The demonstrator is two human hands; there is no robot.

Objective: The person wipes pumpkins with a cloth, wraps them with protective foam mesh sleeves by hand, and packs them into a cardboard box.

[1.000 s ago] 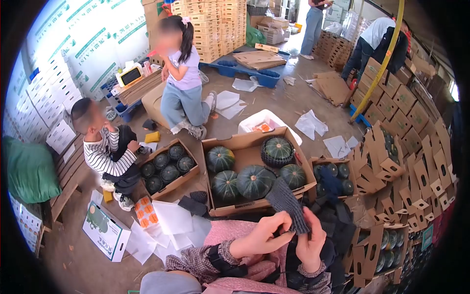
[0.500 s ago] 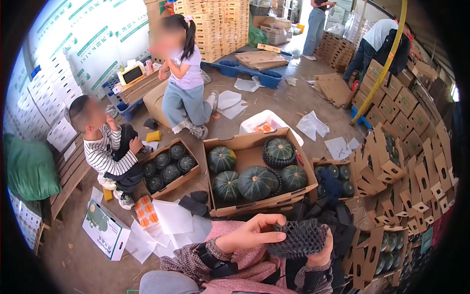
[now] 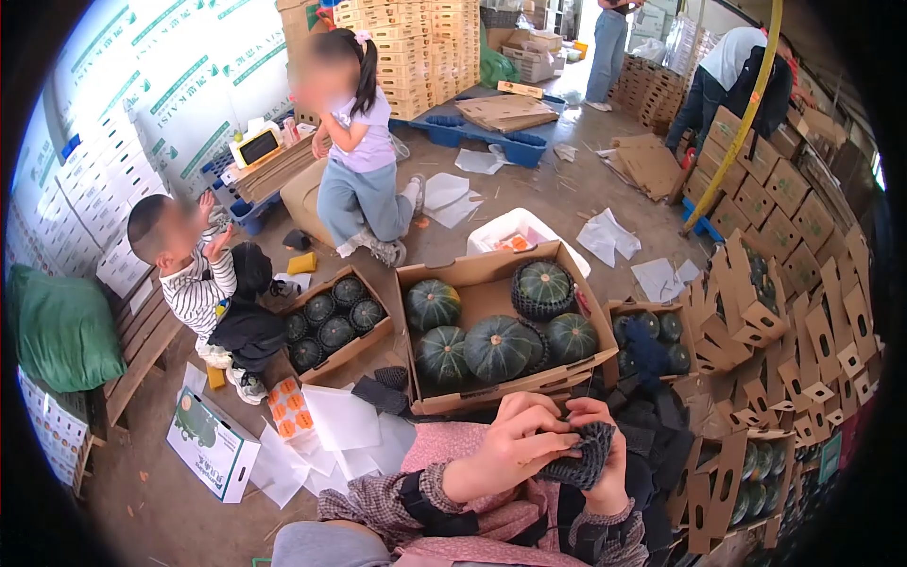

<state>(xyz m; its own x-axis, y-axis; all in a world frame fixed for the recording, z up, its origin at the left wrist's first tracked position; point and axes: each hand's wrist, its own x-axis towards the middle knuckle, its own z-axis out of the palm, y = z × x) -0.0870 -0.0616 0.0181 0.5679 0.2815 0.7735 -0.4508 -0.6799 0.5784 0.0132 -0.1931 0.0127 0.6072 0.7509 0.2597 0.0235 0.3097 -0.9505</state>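
At five o'clock of the view, the left hand [image 3: 609, 468] and the right hand [image 3: 510, 446] have their grip pinched on the black mesh sleeve [image 3: 583, 457], with the cardboard box [image 3: 520, 391] of round, ribbed pumpkins [image 3: 497, 348] standing at eleven o'clock from it.

Packing shed: squash in open cartons [image 3: 506, 300], stacked boxes [image 3: 761, 200], wooden crates [image 3: 406, 59], papers [image 3: 608, 236] littering bare floor [image 3: 510, 189].

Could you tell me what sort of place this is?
Probably a produce packing shed: green ribbed squashes in an open brown cardboard box, pale wooden crates stacked high, and a leaning stack of closed brown cartons.
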